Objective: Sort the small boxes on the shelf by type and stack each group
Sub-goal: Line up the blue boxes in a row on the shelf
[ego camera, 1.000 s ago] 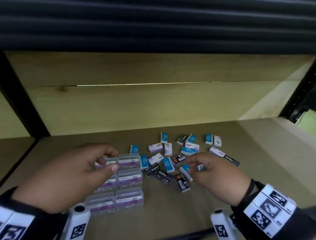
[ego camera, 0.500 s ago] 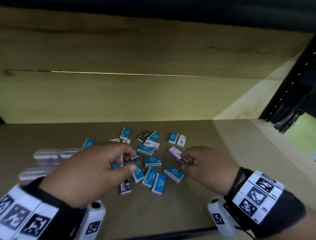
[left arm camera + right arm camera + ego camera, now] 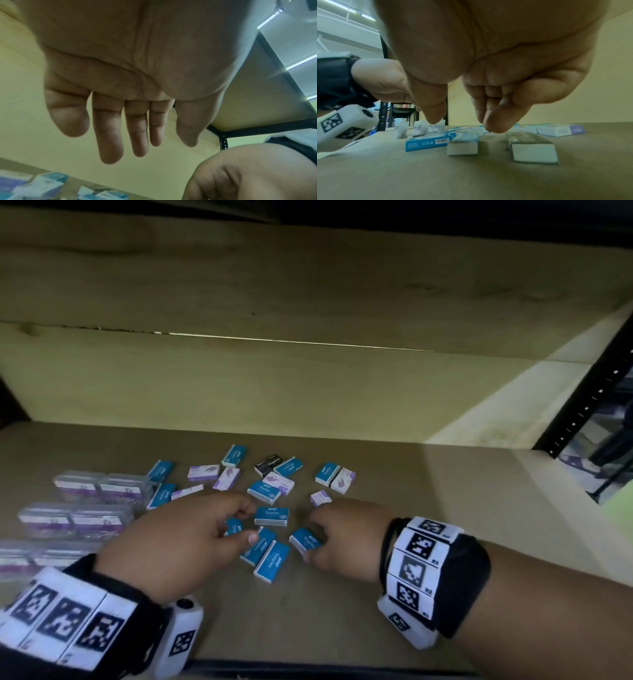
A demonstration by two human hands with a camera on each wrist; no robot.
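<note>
Small boxes lie scattered on the wooden shelf: several blue staples boxes, several white-and-purple boxes and a black box at the back. My left hand hovers over a blue box; in the left wrist view its fingers hang straight and hold nothing. My right hand is over another blue box. Seen from the right wrist, the right hand has thumb and fingers pointing down just above the boxes, with nothing between them.
Clear plastic cases with purple labels stand in rows at the left of the shelf. The wooden back wall rises behind the boxes. A black metal upright bounds the right side. Bare shelf lies to the right and front.
My right hand has come left and nearer, from the white-and-purple box to a blue box. My left hand has stayed over the middle boxes. The head view has shifted.
</note>
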